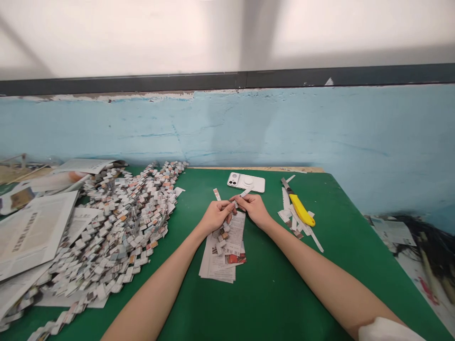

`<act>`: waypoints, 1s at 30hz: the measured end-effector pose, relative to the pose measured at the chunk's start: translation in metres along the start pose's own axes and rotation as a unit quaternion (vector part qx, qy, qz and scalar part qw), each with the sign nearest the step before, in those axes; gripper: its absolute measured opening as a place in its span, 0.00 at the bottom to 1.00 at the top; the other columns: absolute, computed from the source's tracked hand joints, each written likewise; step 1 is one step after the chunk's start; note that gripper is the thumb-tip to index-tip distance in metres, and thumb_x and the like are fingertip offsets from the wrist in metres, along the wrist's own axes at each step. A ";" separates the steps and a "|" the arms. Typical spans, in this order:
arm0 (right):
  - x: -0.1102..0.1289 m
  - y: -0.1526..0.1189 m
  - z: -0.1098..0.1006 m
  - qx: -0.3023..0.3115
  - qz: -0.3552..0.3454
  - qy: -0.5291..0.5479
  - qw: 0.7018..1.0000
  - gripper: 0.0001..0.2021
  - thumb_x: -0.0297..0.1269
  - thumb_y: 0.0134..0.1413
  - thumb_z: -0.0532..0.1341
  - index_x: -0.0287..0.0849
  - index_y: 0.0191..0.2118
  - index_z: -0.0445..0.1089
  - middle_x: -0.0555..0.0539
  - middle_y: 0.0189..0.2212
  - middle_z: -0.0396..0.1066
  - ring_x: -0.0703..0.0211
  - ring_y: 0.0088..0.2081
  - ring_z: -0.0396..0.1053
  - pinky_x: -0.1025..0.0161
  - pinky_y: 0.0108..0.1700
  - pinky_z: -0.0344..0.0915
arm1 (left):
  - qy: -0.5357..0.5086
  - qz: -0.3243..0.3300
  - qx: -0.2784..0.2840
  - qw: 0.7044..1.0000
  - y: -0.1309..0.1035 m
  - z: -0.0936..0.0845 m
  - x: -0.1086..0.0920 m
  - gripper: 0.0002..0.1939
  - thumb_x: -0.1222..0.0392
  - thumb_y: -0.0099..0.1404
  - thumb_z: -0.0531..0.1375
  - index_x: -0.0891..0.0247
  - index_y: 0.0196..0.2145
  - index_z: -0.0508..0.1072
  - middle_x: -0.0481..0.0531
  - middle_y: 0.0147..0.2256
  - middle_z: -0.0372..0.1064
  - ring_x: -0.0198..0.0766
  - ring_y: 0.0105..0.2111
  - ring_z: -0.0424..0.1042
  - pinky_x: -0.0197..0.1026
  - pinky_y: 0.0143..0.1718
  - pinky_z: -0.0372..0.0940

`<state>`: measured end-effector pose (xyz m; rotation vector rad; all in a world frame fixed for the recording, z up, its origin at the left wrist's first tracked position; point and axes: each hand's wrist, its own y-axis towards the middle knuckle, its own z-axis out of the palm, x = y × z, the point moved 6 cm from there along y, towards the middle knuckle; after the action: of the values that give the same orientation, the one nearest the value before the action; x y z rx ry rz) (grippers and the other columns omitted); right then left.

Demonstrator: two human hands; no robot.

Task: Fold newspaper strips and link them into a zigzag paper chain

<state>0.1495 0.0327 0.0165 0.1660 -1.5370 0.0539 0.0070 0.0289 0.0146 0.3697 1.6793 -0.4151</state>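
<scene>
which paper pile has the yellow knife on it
The small heap of strips at right, with the yellow knife lying across it. No knife lies on the newspaper stack in the middle or the big folded-paper heap at left.

White phone (pixel 241 180); perhaps dark plastic (pixel 435 228).

Newsprint stack (pixel 216 269): cut sheets, loosely overlapped, lying flat; red picture near one corner. Folded-newspaper chain (pixel 222 235): short, zigzag, grey and tan links, over the stack, contact unclear. Left paper strip (pixel 216 194) and right paper strip (pixel 248 190): narrow, slanted, beyond the stack's far end.
</scene>
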 end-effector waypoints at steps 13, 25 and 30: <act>-0.001 0.003 -0.018 -0.111 -0.032 0.082 0.990 0.24 0.58 0.59 0.62 0.39 0.38 0.80 0.55 0.18 0.51 0.63 0.23 0.51 0.63 0.29 0.53 | 0.033 -0.016 -0.003 0.999 -0.001 0.000 -0.001 0.25 0.39 0.69 0.57 0.66 0.29 0.75 0.47 0.15 0.64 0.31 0.16 0.59 0.34 0.23 0.56; 0.000 -0.006 0.000 -0.061 -0.064 -0.082 0.993 0.22 0.49 0.63 0.60 0.39 0.53 0.78 0.52 0.22 0.66 0.62 0.25 0.59 0.64 0.29 0.59 | -0.009 -0.005 0.008 1.000 0.001 0.001 0.002 0.25 0.39 0.69 0.57 0.65 0.31 0.74 0.46 0.17 0.65 0.30 0.17 0.60 0.34 0.23 0.54; 0.006 -0.008 0.003 -0.037 -0.122 -0.118 0.985 0.20 0.34 0.63 0.57 0.46 0.58 0.76 0.48 0.38 0.77 0.57 0.36 0.70 0.61 0.42 0.68 | -0.032 -0.026 0.007 0.999 0.000 0.001 0.008 0.27 0.38 0.68 0.57 0.66 0.27 0.74 0.44 0.13 0.59 0.28 0.14 0.54 0.34 0.21 0.50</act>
<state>0.1482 0.0241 0.0221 0.3080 -1.7415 -0.2243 0.0065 0.0286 0.0069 0.3205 1.6269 -0.4712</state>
